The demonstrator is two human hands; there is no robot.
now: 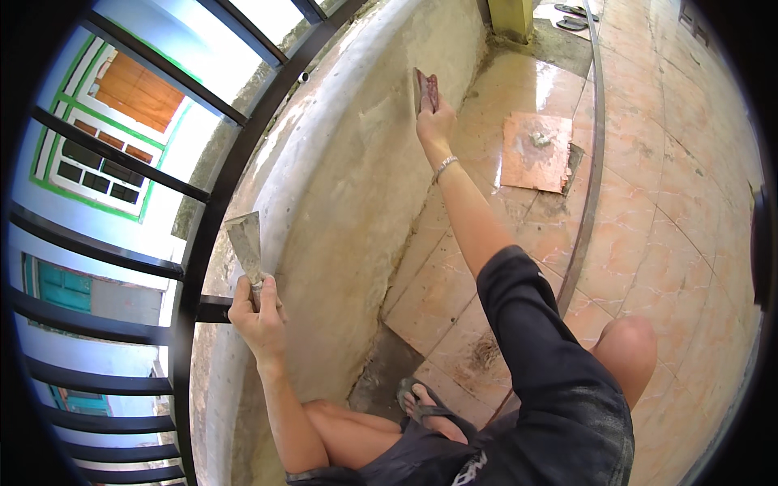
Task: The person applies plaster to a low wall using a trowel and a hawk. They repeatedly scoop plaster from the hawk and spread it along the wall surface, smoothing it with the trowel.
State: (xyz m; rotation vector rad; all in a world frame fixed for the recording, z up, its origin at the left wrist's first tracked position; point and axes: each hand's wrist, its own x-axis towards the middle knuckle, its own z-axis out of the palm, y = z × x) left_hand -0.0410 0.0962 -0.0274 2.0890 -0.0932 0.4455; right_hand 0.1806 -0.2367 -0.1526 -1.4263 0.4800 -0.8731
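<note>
My left hand (259, 317) is closed round the handle of a putty knife (245, 241), its smeared grey blade pointing up beside the wall's rounded top. Farther ahead, my right arm stretches out along the low plastered wall (348, 194). In the closed fingers of my right hand (438, 123) is a plastering trowel (424, 87) with a reddish-brown back, seen nearly edge-on at the wall face. Whether its blade presses on the plaster I cannot tell. To the right of that hand, a square orange tile (523, 158) lies on the floor with a small grey lump of mortar (540, 140) on it.
A black metal railing (203, 235) runs along the wall on the left. Shiny, stained floor tiles (454, 324) lie beside the wall, bordered by a raised strip (594, 154). A yellow-green post (512, 20) and loose sandals (572, 23) are at the far end.
</note>
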